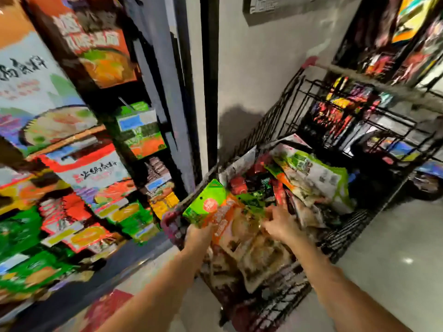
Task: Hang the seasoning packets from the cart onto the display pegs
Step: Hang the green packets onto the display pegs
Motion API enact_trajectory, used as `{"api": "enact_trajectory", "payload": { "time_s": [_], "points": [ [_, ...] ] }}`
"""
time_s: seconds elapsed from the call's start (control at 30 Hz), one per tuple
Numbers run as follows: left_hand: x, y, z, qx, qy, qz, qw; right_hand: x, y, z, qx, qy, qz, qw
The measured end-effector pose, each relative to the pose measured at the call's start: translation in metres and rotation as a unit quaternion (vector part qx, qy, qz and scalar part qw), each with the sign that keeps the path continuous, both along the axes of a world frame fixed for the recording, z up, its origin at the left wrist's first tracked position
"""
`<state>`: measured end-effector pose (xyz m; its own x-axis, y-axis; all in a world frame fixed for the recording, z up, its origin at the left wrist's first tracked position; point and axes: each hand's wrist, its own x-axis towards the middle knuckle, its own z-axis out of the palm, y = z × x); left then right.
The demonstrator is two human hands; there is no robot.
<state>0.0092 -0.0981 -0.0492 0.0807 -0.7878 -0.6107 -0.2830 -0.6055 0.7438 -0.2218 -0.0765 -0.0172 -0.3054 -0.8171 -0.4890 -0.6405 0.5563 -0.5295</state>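
Note:
A black wire cart point(271, 121) stands in front of me, piled with seasoning packets point(309, 173). My left hand point(199, 233) grips a green and orange seasoning packet point(211, 207) by its lower edge, above the cart's near corner. My right hand point(280, 224) reaches into the pile with its fingers on the packets; whether it grips one is unclear. The display rack point(79, 168) fills the left side, hung with rows of colourful packets. The pegs themselves are hidden behind the packets. The picture is blurred.
A dark upright post point(209, 80) and a grey wall point(263, 56) stand behind the cart. Another stocked shelf point(395, 39) is at the upper right. Grey floor point(388, 259) lies to the right of the cart. The cart's red handle point(309, 62) is at its far end.

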Motion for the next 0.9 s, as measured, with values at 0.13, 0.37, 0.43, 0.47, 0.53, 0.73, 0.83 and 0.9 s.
{"api": "enact_trajectory", "payload": {
  "time_s": [0.13, 0.37, 0.43, 0.47, 0.53, 0.73, 0.83, 0.9],
  "points": [
    [-0.029, -0.002, -0.027, 0.083, 0.036, 0.172, 0.981, -0.027, -0.015, -0.046, 0.139, 0.01, 0.079, 0.987],
    [-0.047, -0.017, -0.082, 0.111, 0.031, 0.303, 0.946, -0.038, -0.007, -0.07, 0.102, -0.023, 0.018, 0.994],
    [-0.06, -0.015, -0.035, 0.08, 0.007, 0.294, 0.952, -0.046, -0.007, -0.072, 0.096, -0.038, 0.009, 0.995],
    [-0.064, -0.015, -0.025, 0.067, -0.013, 0.282, 0.957, -0.049, -0.007, -0.072, 0.09, -0.038, 0.006, 0.995],
    [-0.064, -0.018, -0.035, 0.062, -0.021, 0.28, 0.958, -0.047, -0.006, -0.069, 0.08, -0.028, 0.004, 0.996],
    [-0.058, -0.024, -0.026, 0.084, 0.062, 0.336, 0.936, -0.038, -0.002, -0.074, 0.136, -0.146, 0.011, 0.98],
    [-0.044, -0.02, -0.015, 0.073, 0.106, 0.324, 0.937, -0.048, -0.002, -0.074, 0.126, -0.249, -0.004, 0.96],
    [-0.032, -0.015, -0.012, 0.046, 0.122, 0.318, 0.939, -0.061, -0.006, -0.073, 0.092, -0.266, -0.004, 0.96]
  ]
}}
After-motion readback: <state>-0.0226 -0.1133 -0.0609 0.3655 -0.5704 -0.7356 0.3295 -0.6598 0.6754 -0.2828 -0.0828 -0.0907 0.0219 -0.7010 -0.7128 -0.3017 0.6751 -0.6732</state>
